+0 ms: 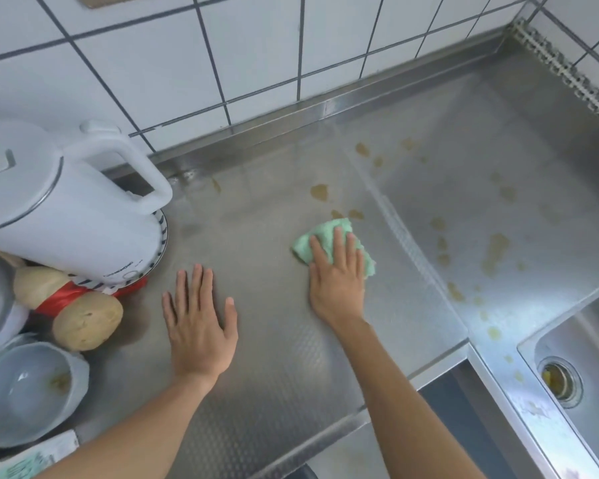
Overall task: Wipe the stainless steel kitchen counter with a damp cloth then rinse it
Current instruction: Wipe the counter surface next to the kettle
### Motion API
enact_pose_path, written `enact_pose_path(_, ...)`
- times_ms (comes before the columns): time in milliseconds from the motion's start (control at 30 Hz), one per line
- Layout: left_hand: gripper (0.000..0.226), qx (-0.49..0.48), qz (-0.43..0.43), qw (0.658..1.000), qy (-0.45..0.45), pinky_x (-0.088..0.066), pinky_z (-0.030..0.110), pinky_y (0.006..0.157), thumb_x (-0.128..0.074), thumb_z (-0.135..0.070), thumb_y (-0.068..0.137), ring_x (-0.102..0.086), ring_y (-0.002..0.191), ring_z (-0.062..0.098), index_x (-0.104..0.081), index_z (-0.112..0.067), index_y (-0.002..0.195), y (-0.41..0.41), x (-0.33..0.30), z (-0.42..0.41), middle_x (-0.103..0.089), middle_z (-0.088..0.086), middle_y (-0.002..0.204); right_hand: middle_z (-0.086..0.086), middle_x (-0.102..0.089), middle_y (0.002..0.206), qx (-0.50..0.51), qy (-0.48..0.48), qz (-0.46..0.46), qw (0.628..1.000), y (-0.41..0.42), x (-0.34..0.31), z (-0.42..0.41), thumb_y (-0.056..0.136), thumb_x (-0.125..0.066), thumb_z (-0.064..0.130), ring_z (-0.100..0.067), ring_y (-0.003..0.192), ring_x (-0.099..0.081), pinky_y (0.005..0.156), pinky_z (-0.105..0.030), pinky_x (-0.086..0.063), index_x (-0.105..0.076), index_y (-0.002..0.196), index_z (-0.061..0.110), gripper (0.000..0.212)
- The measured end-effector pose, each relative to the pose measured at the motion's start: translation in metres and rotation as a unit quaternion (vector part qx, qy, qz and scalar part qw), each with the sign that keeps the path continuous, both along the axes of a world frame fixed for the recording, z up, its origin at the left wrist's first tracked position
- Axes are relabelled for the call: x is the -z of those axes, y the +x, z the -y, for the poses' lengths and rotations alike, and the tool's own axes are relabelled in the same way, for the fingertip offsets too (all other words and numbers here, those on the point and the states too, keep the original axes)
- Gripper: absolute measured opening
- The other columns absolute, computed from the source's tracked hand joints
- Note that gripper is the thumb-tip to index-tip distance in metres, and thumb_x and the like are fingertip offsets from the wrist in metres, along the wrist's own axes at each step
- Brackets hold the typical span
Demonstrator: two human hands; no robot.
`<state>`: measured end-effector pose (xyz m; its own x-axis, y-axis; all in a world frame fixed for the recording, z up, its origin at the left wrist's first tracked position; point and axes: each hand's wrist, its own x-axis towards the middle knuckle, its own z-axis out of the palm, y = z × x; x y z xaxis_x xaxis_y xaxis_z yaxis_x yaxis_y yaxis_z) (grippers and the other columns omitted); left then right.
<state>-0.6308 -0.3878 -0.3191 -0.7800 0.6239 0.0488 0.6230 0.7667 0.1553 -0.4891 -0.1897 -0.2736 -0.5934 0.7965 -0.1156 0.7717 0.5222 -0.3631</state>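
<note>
while the left hand (199, 323) lies flat with spread fingers on the steel counter (256, 209), grasping nothing, the right hand (338, 274) presses straight fingers on the green cloth (325, 233), near brown stains (320, 192). the sink (588, 340) is at right.

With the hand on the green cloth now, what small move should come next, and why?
Probably push the green cloth forward under the right hand onto the brown spots just beyond it. Those spots lie nearest the cloth, and more stains spread further right toward the sink. The left hand rests flat on the counter.
</note>
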Motion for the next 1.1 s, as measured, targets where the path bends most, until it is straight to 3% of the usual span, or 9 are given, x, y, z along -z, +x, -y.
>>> enact_pose_path(133,0.068,0.003,-0.001,1.000,-0.002,-0.012,0.052,0.130,-0.033,-0.048,0.099,-0.011,0.162,0.022,-0.028,-0.019,0.160,0.001,-0.002,0.001,-0.023,-0.002,0.171,-0.010,-0.023,0.168,-0.176,0.005,-0.025,0.984,-0.033,0.005,0.054,0.104,-0.041,0.027,-0.035,0.157,-0.012,0.126,-0.052,-0.013,-0.044,0.152,0.029,0.048)
enact_pose_path(300,0.066,0.001,-0.004,1.000,0.005,-0.014,0.053,0.130,-0.033,-0.049,0.100,-0.011,0.162,0.023,-0.030,-0.019,0.159,0.000,0.000,0.001,-0.024,-0.002,0.171,-0.004,-0.027,0.167,-0.296,0.007,-0.021,0.955,0.055,0.008,0.047,0.105,-0.047,0.032,-0.026,0.157,-0.017,0.125,-0.048,-0.023,-0.046,0.150,0.032,0.044)
enact_pose_path(433,0.066,0.003,0.001,1.000,0.008,-0.012,0.053,0.130,-0.034,-0.048,0.100,-0.010,0.162,0.022,-0.029,-0.019,0.159,0.000,-0.002,0.000,-0.023,-0.002,0.171,-0.008,-0.030,0.165,-0.226,0.018,0.014,0.974,0.069,0.001,-0.011,0.102,-0.053,0.030,-0.031,0.154,-0.024,0.121,-0.052,-0.031,-0.049,0.150,0.027,0.048)
enact_pose_path(600,0.067,0.003,-0.001,1.000,0.005,-0.013,0.054,0.130,-0.033,-0.048,0.101,-0.012,0.162,0.023,-0.030,-0.018,0.159,0.001,-0.003,0.000,-0.023,0.000,0.171,-0.010,-0.012,0.170,-0.064,0.008,0.037,0.997,-0.038,-0.004,-0.026,0.107,-0.040,0.029,-0.032,0.158,-0.004,0.128,-0.047,-0.006,-0.035,0.157,0.028,0.050)
enact_pose_path(733,0.067,0.000,-0.005,1.000,-0.002,-0.013,0.054,0.130,-0.036,-0.047,0.099,-0.012,0.162,0.024,-0.033,-0.017,0.159,0.001,-0.001,-0.001,-0.025,0.001,0.171,-0.009,-0.016,0.170,-0.167,0.001,-0.008,0.986,-0.091,-0.001,0.028,0.104,-0.042,0.025,-0.032,0.158,-0.005,0.127,-0.051,-0.008,-0.039,0.155,0.028,0.051)
enact_pose_path(933,0.069,0.012,0.000,1.000,-0.002,-0.013,0.055,0.129,-0.038,-0.047,0.098,-0.009,0.162,0.024,-0.031,-0.016,0.159,0.000,-0.001,0.001,-0.023,0.000,0.171,-0.002,-0.022,0.169,-0.292,0.004,-0.006,0.956,0.019,0.006,0.045,0.107,-0.043,0.033,-0.023,0.158,-0.010,0.128,-0.046,-0.014,-0.041,0.153,0.032,0.046)
enact_pose_path(1033,0.066,0.007,0.009,1.000,0.004,-0.013,0.055,0.129,-0.035,-0.048,0.100,-0.010,0.162,0.024,-0.032,-0.016,0.158,0.001,-0.003,-0.001,-0.024,0.001,0.171,-0.005,-0.025,0.168,-0.202,0.005,0.020,0.979,0.054,-0.001,0.005,0.106,-0.047,0.032,-0.027,0.157,-0.017,0.124,-0.052,-0.024,-0.043,0.153,0.029,0.047)
enact_pose_path(1100,0.066,0.008,0.009,1.000,0.005,-0.012,0.055,0.130,-0.034,-0.048,0.101,-0.009,0.162,0.024,-0.032,-0.015,0.159,0.001,-0.003,-0.001,-0.023,0.001,0.171,-0.009,-0.023,0.168,-0.102,0.000,0.032,0.994,0.040,-0.004,-0.019,0.106,-0.046,0.029,-0.031,0.157,-0.016,0.125,-0.052,-0.021,-0.042,0.154,0.026,0.048)
